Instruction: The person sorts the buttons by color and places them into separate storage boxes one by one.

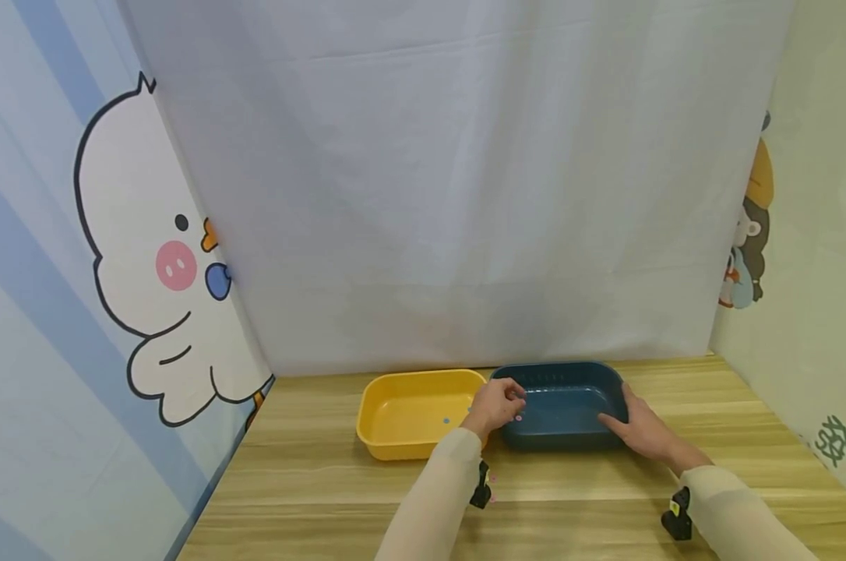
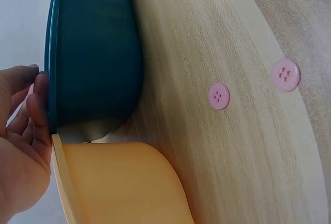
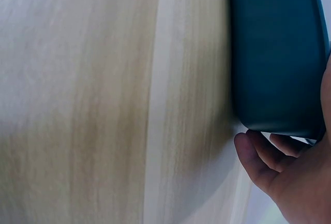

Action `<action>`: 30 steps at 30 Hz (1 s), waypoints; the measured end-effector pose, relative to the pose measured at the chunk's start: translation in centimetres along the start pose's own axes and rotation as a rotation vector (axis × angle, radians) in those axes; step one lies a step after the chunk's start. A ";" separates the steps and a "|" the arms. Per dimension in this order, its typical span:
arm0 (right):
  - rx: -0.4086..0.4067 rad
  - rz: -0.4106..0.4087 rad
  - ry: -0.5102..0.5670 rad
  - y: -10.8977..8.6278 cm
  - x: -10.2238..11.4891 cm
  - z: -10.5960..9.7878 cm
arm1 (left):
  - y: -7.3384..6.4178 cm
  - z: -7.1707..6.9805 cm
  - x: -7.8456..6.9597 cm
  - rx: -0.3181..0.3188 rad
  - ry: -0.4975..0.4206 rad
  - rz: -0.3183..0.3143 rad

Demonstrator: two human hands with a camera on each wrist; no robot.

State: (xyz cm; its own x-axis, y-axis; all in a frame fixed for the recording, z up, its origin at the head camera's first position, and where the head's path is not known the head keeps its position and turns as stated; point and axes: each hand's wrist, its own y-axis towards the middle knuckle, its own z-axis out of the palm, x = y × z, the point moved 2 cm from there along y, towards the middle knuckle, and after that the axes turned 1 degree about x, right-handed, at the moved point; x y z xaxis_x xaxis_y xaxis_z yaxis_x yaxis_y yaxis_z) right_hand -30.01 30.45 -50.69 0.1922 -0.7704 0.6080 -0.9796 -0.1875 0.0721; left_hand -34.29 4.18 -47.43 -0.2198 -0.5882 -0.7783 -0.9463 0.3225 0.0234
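Note:
My left hand (image 1: pixel 495 403) is over the left end of a dark blue plastic basin (image 1: pixel 563 442), its fingers bent and tips together. In the left wrist view, a small pink patch, apparently a button, shows between the fingers of that hand (image 2: pixel 26 131). My right hand (image 1: pixel 647 428) grips the basin's right end, thumb over the rim and fingers outside; the right wrist view shows these fingers (image 3: pixel 264 157) against the end wall. A pink button (image 1: pixel 518 418) appears below the left fingertips. Beside the left wrist stands a yellow basin (image 1: pixel 402 450), with a small blue button (image 1: pixel 446 421) inside.
Two pink buttons, one nearer (image 2: pixel 219 96) and one farther (image 2: pixel 285 74) in the left wrist view, lie on the wood-grain table (image 1: pixel 311 483) before the basins. A pale curtain (image 1: pixel 423 234) hangs behind; printed cloth walls (image 1: pixel 37 351) stand at the sides.

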 end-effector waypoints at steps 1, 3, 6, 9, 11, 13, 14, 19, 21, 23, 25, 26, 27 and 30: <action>0.000 -0.002 -0.002 0.0 0.0 0.0 | 0.0 -0.1 0.0 -0.002 -0.007 -0.005; 0.002 0.000 0.001 0.0 0.1 0.0 | 0.0 -0.2 0.1 -0.005 -0.024 -0.007; 0.004 0.000 0.008 0.0 0.2 -0.1 | -0.1 -0.4 0.2 0.003 -0.061 0.009; 0.008 0.002 0.014 -0.1 0.4 -0.1 | -0.5 -0.8 0.1 0.032 -0.093 0.041; 0.009 0.000 0.011 0.0 0.4 -0.2 | -0.9 -1.3 -0.2 0.065 -0.098 0.062; 0.013 0.005 0.010 0.0 0.3 -0.1 | -1.5 -1.7 -0.5 0.103 -0.074 0.087; 0.014 0.005 0.007 0.0 0.3 -0.1 | -1.8 -2.0 -0.7 0.122 -0.056 0.101; 0.020 0.003 0.009 0.1 0.2 -0.1 | -3.5 -2.9 -0.9 0.211 0.006 0.149; 0.022 0.001 0.012 0.1 0.2 -0.1 | -4.2 -3.2 -0.7 0.238 0.031 0.159; 0.021 -0.002 0.015 0.0 0.3 -0.2 | -4.9 -3.4 -0.4 0.265 0.065 0.174; 0.020 -0.005 0.014 0.0 0.4 -0.2 | -5.5 -3.5 0.0 0.286 0.109 0.202; 0.020 -0.007 0.014 0.0 0.4 -0.2 | -5.8 -3.5 0.2 0.296 0.139 0.221; 0.020 -0.008 0.015 0.0 0.4 -0.2 | -6.0 -3.6 0.4 0.305 0.172 0.244; 0.021 -0.012 0.014 0.0 0.5 -0.2 | -6.8 -3.3 1.1 0.336 0.237 0.293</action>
State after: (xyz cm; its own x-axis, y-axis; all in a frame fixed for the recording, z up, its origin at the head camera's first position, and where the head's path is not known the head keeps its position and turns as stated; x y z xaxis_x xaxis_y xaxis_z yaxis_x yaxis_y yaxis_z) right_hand -29.90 30.20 -50.24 0.2026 -0.7597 0.6179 -0.9759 -0.2092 0.0629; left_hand -28.89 -1.16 -46.36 -0.5492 -0.5770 -0.6045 -0.7166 0.6973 -0.0145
